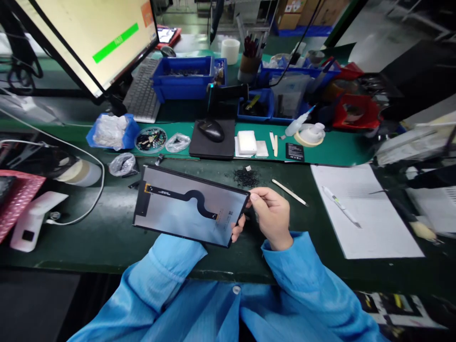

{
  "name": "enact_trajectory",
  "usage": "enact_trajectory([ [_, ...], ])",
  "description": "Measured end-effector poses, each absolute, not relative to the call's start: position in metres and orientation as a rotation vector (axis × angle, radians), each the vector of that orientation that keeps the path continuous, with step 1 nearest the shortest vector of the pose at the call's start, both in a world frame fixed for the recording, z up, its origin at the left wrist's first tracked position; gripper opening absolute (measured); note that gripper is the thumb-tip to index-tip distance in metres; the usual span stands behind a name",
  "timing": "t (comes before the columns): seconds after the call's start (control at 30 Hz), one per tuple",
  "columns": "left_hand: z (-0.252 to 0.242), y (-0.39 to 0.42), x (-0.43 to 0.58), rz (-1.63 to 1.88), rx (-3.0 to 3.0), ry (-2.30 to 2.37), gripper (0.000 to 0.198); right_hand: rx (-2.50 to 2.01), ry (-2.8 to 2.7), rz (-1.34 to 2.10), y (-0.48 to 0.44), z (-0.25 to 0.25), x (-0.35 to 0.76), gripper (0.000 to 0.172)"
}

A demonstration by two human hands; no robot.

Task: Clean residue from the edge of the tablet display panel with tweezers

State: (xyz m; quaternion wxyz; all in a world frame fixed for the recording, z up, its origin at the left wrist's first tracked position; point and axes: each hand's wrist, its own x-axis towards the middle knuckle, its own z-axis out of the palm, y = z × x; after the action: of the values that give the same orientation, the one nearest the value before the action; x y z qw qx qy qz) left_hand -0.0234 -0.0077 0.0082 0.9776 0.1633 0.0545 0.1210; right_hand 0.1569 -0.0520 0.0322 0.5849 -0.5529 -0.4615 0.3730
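Observation:
A tablet-sized display panel (188, 204) is held tilted above the dark green bench, its grey back with a curved black flex cable facing up. My left hand (238, 228) is mostly hidden beneath the panel; its fingertips wrap round the lower right edge. At the panel's upper right corner, my right hand (272, 213) pinches with thumb and forefinger. Just beyond the panel lies a pile of small black scraps (245, 177). A pale thin stick (289, 192) rests on the bench to the right of the pile.
White paper (370, 218) with a pen (341, 207) lies at the right. Behind are a mouse (211, 130), white pads (246, 142), a black battery (294, 151) and blue bins (183, 85). A monitor (92, 38) stands back left; a white cable (101, 178) loops at the left.

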Motion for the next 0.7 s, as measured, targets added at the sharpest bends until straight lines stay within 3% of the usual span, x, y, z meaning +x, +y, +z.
enact_trajectory([
  [0.5,-0.032,0.002,-0.011,0.095,0.392,0.077,0.051,-1.279,-1.094,0.856,-0.056,0.016,0.163,0.014],
  [0.7,-0.067,0.022,0.002,-0.263,0.36,0.036,0.056,-1.307,-1.107,0.822,-0.056,0.008,0.166,0.023],
])
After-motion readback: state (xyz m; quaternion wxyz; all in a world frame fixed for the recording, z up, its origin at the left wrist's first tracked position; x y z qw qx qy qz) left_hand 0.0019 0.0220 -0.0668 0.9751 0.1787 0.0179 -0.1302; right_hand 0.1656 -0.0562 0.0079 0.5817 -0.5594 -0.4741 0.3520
